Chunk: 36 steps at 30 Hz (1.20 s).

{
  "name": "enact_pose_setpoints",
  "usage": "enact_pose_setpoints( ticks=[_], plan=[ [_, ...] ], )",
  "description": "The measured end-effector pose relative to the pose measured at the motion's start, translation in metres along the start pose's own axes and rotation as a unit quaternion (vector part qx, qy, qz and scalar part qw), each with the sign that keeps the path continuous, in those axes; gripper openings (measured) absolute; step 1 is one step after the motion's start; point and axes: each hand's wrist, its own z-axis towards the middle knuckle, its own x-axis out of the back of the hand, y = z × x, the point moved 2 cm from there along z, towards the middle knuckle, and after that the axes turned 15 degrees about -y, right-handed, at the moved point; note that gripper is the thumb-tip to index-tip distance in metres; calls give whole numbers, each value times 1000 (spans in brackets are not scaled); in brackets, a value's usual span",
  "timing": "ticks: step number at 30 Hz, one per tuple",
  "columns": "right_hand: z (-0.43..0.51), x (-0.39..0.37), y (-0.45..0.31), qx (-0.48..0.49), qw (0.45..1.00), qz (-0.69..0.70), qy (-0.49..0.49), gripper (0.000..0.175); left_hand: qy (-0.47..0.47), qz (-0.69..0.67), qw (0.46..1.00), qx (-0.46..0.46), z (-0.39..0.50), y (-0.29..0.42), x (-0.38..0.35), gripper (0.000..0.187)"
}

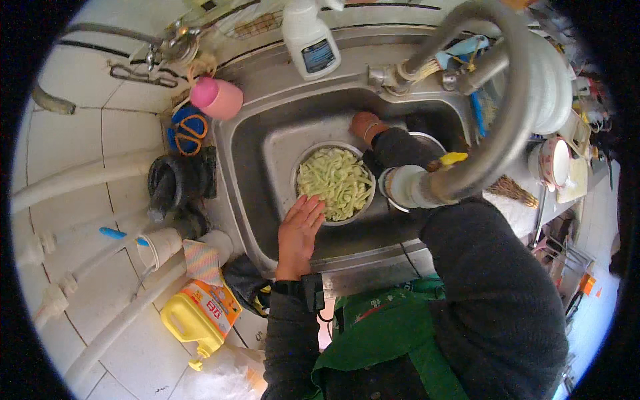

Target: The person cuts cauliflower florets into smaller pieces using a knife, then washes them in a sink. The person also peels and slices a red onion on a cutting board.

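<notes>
A round metal bowl (pixel 373 196) filled with pale green vegetable strips (pixel 332 182) sits in the stainless steel sink (pixel 280 132). My left hand (pixel 301 230) is at the bowl's near left rim, fingers extended and close together, with nothing visible in it; whether it touches the strips is unclear. Beyond the bowl, my right hand (pixel 367 126) reaches to the far side of the basin. Its fingers are bent down and partly hidden, so what it touches cannot be told. Under my right forearm is another round metal vessel (pixel 431 138), partly covered by the sleeve and the faucet.
A thick curved faucet pipe (pixel 520 100) arches over the sink's right side. A white spray bottle (pixel 310 45) and a pink cup (pixel 220 97) stand on the sink's ledge. Stacked bowls (pixel 552 162) are at right; a yellow detergent jug (pixel 200 315) is at lower left.
</notes>
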Motion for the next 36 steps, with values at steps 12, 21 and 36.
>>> enact_pose_setpoints(
  ticks=[12, 21, 36],
  plan=[
    [-28, 14, -8, -24, 989, 115, 89, 17, -26, 101, 994, 42, 2, 1, -39, 40],
    [-30, 49, -29, -57, 998, 23, 20, 18, 26, 6, 999, 31, -37, 2, -34, 41],
    [-133, 52, -185, 37, 980, 168, 96, 29, 7, 65, 997, 41, -42, 27, -19, 42]
  ],
)
